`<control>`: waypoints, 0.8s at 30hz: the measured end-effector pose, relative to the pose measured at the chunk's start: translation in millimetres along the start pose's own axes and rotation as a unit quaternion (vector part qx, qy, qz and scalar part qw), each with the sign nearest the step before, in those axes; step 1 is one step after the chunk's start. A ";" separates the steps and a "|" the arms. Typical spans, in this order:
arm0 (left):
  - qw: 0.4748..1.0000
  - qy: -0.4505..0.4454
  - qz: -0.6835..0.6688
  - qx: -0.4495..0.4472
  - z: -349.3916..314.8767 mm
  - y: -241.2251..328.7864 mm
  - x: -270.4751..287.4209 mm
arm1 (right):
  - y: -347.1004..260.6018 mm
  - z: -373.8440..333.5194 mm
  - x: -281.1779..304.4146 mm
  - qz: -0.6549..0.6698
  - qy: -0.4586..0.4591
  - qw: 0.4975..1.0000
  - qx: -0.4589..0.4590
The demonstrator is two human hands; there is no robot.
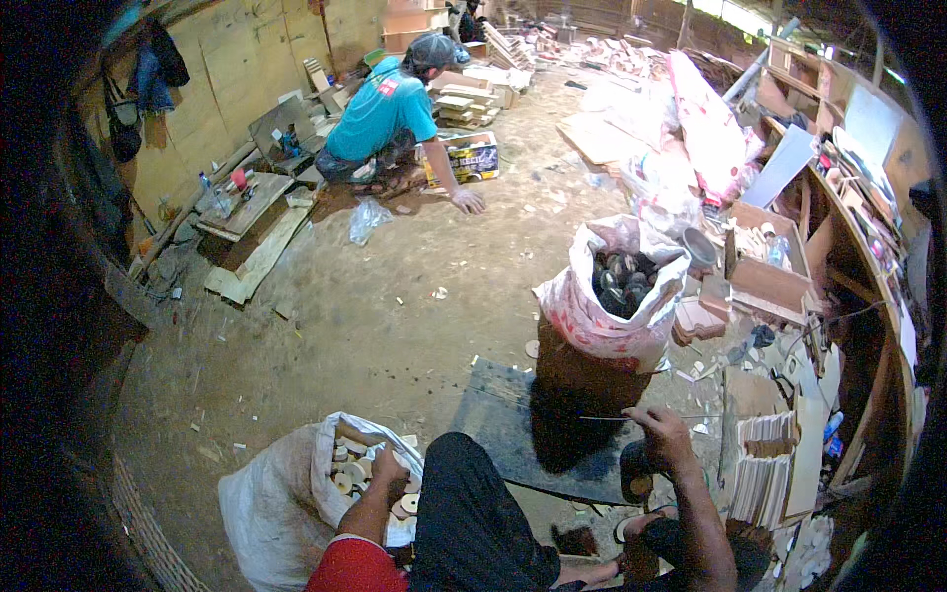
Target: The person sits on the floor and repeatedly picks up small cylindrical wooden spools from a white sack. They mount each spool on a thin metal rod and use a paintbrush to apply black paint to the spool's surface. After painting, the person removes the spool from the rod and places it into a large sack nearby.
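My left hand [390,474] is at the mouth of a white woven sack [281,503], over pale wooden discs with holes [345,481]. Its fingers are curled, and whatever they may hold is hidden. Between the fingers of my right hand [666,436] is a thin rod [600,418], its tip pointing left. Just below that hand is a dark rounded object [636,472] with a brown end, partly covered by my forearm; I cannot tell its kind. Ahead stands a white and red sack [612,331], filled with dark rounded pieces [623,284].
A dark board [503,419] lies on the floor before my knees. Stacked thin wooden sheets [764,469] stand at the right, beside scraps. Farther off, a person in a teal shirt [380,113] squats beside a printed carton [472,161]. A low wooden bench [244,205] is at the left.
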State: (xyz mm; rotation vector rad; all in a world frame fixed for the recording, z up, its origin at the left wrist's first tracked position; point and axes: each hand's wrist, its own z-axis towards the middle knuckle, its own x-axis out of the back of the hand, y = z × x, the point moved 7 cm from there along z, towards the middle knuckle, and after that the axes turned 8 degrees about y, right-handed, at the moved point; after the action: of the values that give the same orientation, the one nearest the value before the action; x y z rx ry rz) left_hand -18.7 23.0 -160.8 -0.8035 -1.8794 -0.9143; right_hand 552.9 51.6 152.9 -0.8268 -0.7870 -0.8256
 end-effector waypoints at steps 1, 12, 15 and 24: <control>0.998 0.015 -0.057 0.013 5.7 5.4 10.9 | -2.2 -1.1 -1.8 0.010 -0.002 1.000 0.011; 0.698 -0.227 -0.662 -0.151 -74.4 253.6 173.5 | -59.8 19.1 -33.6 0.060 -0.068 0.994 0.058; 0.674 -0.280 -0.658 -0.185 -107.3 301.1 187.4 | -66.7 27.9 -31.0 0.042 -0.047 0.996 0.055; 0.707 -0.297 -0.602 -0.223 -139.3 334.3 193.4 | -59.9 35.2 -21.6 0.023 -0.035 0.998 0.051</control>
State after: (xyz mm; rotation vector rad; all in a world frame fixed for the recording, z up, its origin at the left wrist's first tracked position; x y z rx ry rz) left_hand 230.7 113.1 152.6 0.0721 -2.8279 -2.1656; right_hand 482.8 62.8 168.8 -0.7833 -0.8616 -0.7122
